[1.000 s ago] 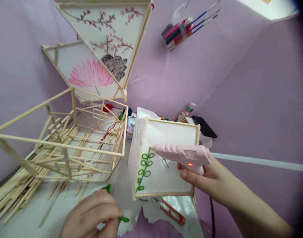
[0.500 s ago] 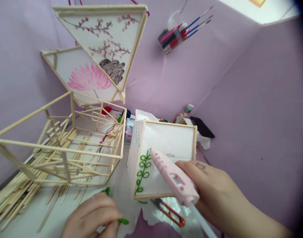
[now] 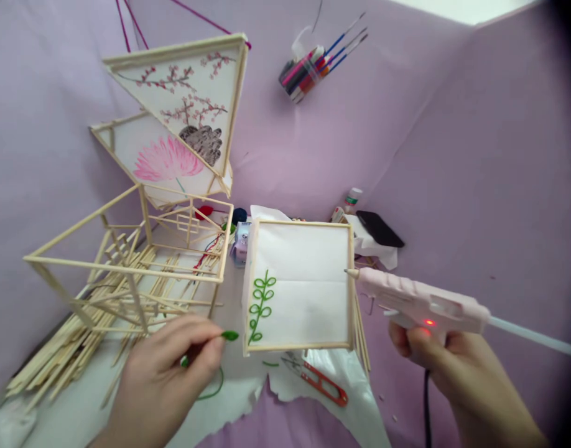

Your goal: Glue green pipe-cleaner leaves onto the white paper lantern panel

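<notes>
In my left hand [image 3: 167,373], the thumb and fingertips pinch a piece of green yarn [image 3: 230,335], its end sticking out to the right. A thin green strand curves below the fingers. My right hand [image 3: 453,367] grips a pale pink hot glue gun [image 3: 420,302] with a red light on its side and a white glue stick [image 3: 532,336] out of its back. The nozzle points left, at the right edge of a white paper box with a wooden frame [image 3: 308,249]. On the paper's left side runs a looped green leafy sprig [image 3: 261,306].
Orange-handled thread snips [image 3: 325,382] lie before the box. To the left stand an open wooden stick frame [image 3: 127,267] and loose sticks [image 3: 47,367]. Behind hang painted panels [image 3: 192,93]. A black phone [image 3: 379,229] and a bottle [image 3: 352,198] lie at the back right.
The glue gun has moved right, away from the sprig's top to the box's right edge. My left hand has risen nearer the box with the green yarn. The view has shifted.
</notes>
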`<act>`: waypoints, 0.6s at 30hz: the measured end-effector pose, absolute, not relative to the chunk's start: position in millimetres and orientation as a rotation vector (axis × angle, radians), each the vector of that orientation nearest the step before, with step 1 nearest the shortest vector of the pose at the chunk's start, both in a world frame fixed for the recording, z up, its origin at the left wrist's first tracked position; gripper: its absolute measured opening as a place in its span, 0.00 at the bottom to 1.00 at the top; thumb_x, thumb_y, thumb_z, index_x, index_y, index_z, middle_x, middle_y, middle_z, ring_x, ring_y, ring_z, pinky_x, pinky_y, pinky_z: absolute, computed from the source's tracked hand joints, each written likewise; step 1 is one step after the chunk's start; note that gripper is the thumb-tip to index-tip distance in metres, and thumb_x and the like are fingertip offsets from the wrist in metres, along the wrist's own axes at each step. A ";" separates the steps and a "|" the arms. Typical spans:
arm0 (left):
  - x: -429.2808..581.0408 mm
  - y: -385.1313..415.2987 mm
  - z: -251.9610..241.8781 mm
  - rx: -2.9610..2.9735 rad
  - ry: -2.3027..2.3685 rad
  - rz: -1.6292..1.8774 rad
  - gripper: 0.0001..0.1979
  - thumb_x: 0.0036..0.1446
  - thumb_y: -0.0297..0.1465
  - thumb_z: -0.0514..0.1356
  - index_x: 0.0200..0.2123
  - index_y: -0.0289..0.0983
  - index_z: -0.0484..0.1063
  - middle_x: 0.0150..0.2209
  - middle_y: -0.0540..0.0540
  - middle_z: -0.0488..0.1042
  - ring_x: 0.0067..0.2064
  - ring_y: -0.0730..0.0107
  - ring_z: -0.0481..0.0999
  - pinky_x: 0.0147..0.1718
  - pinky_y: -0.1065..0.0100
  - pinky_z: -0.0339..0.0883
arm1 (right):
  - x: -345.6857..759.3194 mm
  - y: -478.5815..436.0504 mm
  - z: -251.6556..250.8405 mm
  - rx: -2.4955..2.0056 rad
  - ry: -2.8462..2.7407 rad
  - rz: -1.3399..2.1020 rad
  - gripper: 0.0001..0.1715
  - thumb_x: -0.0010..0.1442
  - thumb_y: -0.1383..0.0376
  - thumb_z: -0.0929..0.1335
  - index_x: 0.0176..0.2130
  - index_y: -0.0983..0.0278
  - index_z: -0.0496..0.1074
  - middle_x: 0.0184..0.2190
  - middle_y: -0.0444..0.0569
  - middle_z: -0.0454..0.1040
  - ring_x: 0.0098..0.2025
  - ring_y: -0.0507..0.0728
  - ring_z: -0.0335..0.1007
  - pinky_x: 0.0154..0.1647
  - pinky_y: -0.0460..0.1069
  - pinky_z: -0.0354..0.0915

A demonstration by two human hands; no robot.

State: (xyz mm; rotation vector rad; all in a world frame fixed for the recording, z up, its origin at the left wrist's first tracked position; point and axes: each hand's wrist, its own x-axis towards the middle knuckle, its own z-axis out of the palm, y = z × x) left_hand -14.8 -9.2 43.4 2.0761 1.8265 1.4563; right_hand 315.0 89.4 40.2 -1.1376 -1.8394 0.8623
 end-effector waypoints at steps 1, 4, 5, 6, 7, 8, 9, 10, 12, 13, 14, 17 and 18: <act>-12.0 -4.8 55.9 2.120 1.811 1.375 0.09 0.55 0.31 0.57 0.25 0.39 0.74 0.26 0.50 0.76 0.27 0.74 0.75 0.25 0.77 0.67 | 316.2 87.4 30.8 -1.144 -1.780 0.898 0.23 0.58 0.48 0.65 0.25 0.62 0.65 0.20 0.45 0.63 0.21 0.53 0.57 0.19 0.47 0.56; -5.1 18.6 94.4 2.325 1.757 1.119 0.10 0.56 0.32 0.55 0.27 0.39 0.75 0.27 0.51 0.75 0.26 0.75 0.72 0.25 0.76 0.64 | 320.2 83.1 3.6 -1.110 -1.642 1.004 0.25 0.58 0.46 0.63 0.24 0.62 0.65 0.19 0.47 0.63 0.21 0.54 0.57 0.19 0.49 0.56; -3.8 29.3 105.8 2.387 1.763 1.015 0.10 0.56 0.32 0.55 0.27 0.39 0.75 0.26 0.51 0.75 0.26 0.75 0.71 0.25 0.75 0.63 | 322.0 82.3 -4.4 -1.088 -1.626 1.026 0.26 0.59 0.45 0.62 0.24 0.62 0.65 0.18 0.47 0.62 0.21 0.54 0.57 0.19 0.49 0.56; -3.1 40.5 115.8 2.434 1.789 0.909 0.10 0.54 0.32 0.55 0.26 0.39 0.75 0.25 0.51 0.74 0.26 0.75 0.70 0.25 0.75 0.61 | 323.8 81.6 -11.5 -1.076 -1.611 1.042 0.26 0.59 0.45 0.62 0.23 0.62 0.65 0.18 0.47 0.62 0.20 0.54 0.57 0.19 0.49 0.56; -2.8 51.7 124.3 2.475 1.802 0.803 0.10 0.53 0.31 0.55 0.25 0.38 0.75 0.24 0.51 0.73 0.25 0.75 0.69 0.24 0.75 0.59 | 325.7 80.9 -17.5 -1.078 -1.599 1.053 0.26 0.59 0.46 0.62 0.23 0.62 0.65 0.18 0.47 0.62 0.20 0.54 0.57 0.19 0.49 0.56; -2.7 62.1 131.2 2.488 1.831 0.699 0.10 0.51 0.31 0.56 0.23 0.38 0.74 0.22 0.51 0.72 0.24 0.75 0.68 0.24 0.74 0.58 | 327.6 80.2 -22.4 -1.092 -1.590 1.064 0.25 0.59 0.47 0.62 0.23 0.62 0.65 0.18 0.47 0.62 0.20 0.54 0.57 0.19 0.49 0.56; -2.6 71.3 136.6 2.486 1.853 0.593 0.10 0.50 0.30 0.56 0.21 0.38 0.74 0.21 0.51 0.72 0.24 0.75 0.68 0.23 0.74 0.57 | 329.5 79.3 -26.2 -1.100 -1.584 1.073 0.24 0.59 0.47 0.62 0.23 0.62 0.65 0.19 0.48 0.63 0.21 0.54 0.58 0.19 0.49 0.57; -2.4 78.8 140.6 2.465 1.871 0.509 0.10 0.49 0.30 0.56 0.20 0.37 0.73 0.20 0.51 0.71 0.23 0.75 0.67 0.23 0.74 0.57 | 331.4 78.4 -29.1 -1.106 -1.576 1.075 0.24 0.59 0.48 0.63 0.23 0.62 0.66 0.19 0.48 0.64 0.21 0.55 0.59 0.19 0.49 0.58; -0.7 88.3 145.1 2.389 1.898 0.416 0.09 0.48 0.30 0.57 0.20 0.37 0.74 0.19 0.51 0.71 0.22 0.75 0.67 0.23 0.74 0.56 | 335.2 76.2 -32.4 -1.110 -1.576 1.085 0.23 0.58 0.47 0.64 0.23 0.61 0.67 0.19 0.48 0.65 0.22 0.56 0.60 0.20 0.50 0.60; 0.7 90.5 146.0 2.340 1.909 0.390 0.08 0.47 0.29 0.57 0.20 0.37 0.74 0.18 0.51 0.71 0.22 0.75 0.67 0.23 0.74 0.56 | 337.0 75.0 -33.2 -1.111 -1.579 1.089 0.23 0.57 0.47 0.64 0.23 0.61 0.67 0.19 0.48 0.66 0.22 0.56 0.61 0.21 0.50 0.61; 2.4 91.4 146.2 2.294 1.918 0.373 0.08 0.47 0.29 0.57 0.20 0.37 0.74 0.18 0.52 0.71 0.22 0.75 0.67 0.23 0.74 0.56 | 338.8 73.9 -33.6 -1.116 -1.581 1.091 0.23 0.57 0.46 0.64 0.24 0.61 0.68 0.20 0.48 0.66 0.22 0.57 0.62 0.21 0.50 0.62; 7.8 90.3 144.9 2.207 1.946 0.354 0.08 0.46 0.29 0.58 0.19 0.36 0.74 0.16 0.52 0.70 0.20 0.77 0.66 0.22 0.74 0.55 | 342.6 70.7 -33.4 -1.148 -1.572 1.074 0.24 0.56 0.45 0.65 0.23 0.61 0.69 0.20 0.49 0.68 0.22 0.57 0.64 0.22 0.50 0.64; 9.3 89.8 144.6 2.197 1.957 0.360 0.08 0.46 0.29 0.58 0.19 0.36 0.74 0.16 0.53 0.69 0.19 0.77 0.64 0.22 0.74 0.55 | 343.3 69.8 -33.4 -1.153 -1.559 1.055 0.25 0.56 0.44 0.65 0.23 0.61 0.68 0.20 0.49 0.68 0.22 0.58 0.64 0.22 0.50 0.64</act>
